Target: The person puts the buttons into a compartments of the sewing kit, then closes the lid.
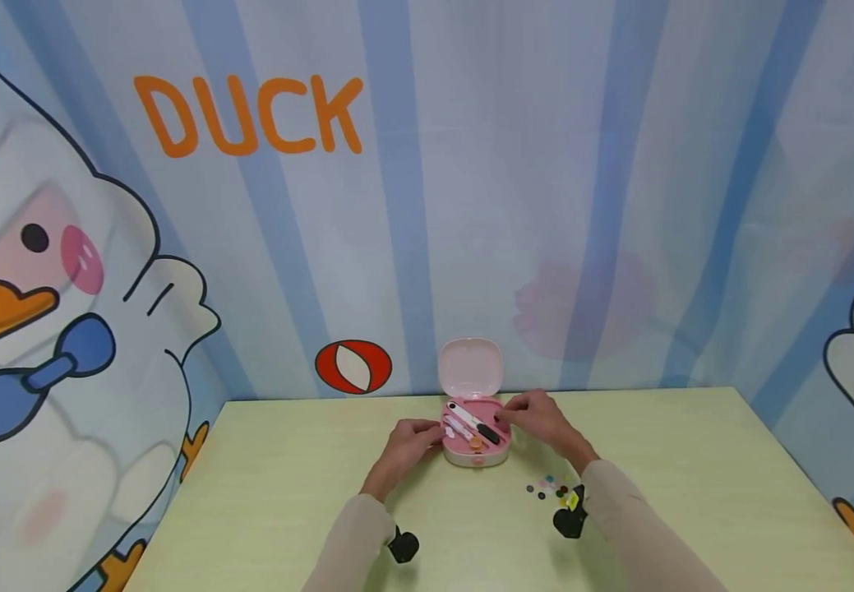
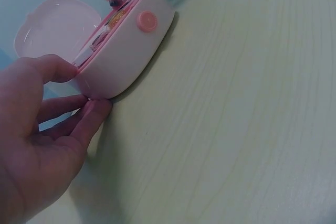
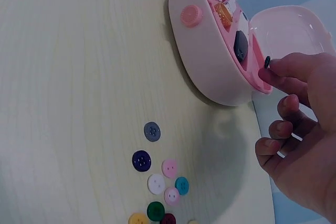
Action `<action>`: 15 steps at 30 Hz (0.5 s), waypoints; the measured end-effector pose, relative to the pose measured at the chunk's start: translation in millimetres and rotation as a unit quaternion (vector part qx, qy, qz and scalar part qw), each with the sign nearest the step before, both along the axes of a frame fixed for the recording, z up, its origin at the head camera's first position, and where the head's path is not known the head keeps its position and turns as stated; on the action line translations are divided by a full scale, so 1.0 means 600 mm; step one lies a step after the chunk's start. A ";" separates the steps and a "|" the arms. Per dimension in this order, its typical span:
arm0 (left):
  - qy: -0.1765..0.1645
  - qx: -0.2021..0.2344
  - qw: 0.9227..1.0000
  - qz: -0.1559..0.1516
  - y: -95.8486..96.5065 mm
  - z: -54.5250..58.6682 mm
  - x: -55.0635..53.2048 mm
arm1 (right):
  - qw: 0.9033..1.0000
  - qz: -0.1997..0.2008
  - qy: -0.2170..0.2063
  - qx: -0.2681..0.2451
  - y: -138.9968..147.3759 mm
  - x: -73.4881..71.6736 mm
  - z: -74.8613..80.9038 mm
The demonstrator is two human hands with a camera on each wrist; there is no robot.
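A small white and pink sewing box (image 1: 459, 458) stands near the table's back edge, its pale pink lid (image 1: 471, 367) raised. Inside lie a white tool with a black end (image 1: 482, 429) and an orange round piece (image 3: 224, 15). My left hand (image 1: 406, 448) grips the box's left end, thumb at the rim and fingers low on the side in the left wrist view. Over the right compartment, my right hand (image 1: 541, 418) pinches a small dark button (image 3: 267, 62) between thumb and forefinger. Its other fingers are loosely bent.
Several loose buttons (image 3: 156, 183) in white, pink, blue, green and dark colours lie on the pale wood table (image 1: 663, 477), in front of the box to the right. A striped curtain with duck drawings (image 1: 471, 205) hangs right behind the table.
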State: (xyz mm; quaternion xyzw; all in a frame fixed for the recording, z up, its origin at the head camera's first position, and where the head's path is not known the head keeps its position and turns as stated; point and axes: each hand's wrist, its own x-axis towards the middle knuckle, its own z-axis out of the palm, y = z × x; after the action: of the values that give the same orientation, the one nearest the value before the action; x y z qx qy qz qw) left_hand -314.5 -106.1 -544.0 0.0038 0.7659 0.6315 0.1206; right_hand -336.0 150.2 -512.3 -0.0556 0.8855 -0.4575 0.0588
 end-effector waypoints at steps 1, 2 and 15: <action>0.001 -0.002 1.000 -0.002 0.000 0.000 0.000 | 1.000 0.001 0.003 0.002 0.000 0.001 0.001; 0.001 -0.001 1.000 -0.003 0.000 0.001 0.000 | 1.000 0.002 0.005 0.005 0.001 0.001 0.002; -0.005 0.000 1.000 -0.001 -0.001 -0.001 -0.003 | 0.996 0.064 0.064 0.027 0.051 0.010 0.032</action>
State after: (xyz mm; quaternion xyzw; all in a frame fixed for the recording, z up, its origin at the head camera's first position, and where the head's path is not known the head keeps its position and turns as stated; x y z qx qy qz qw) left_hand -316.3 -106.5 -544.4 0.0021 0.7655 0.6311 0.1251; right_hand -329.8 180.8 -493.0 -0.1398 0.8943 -0.4238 0.0331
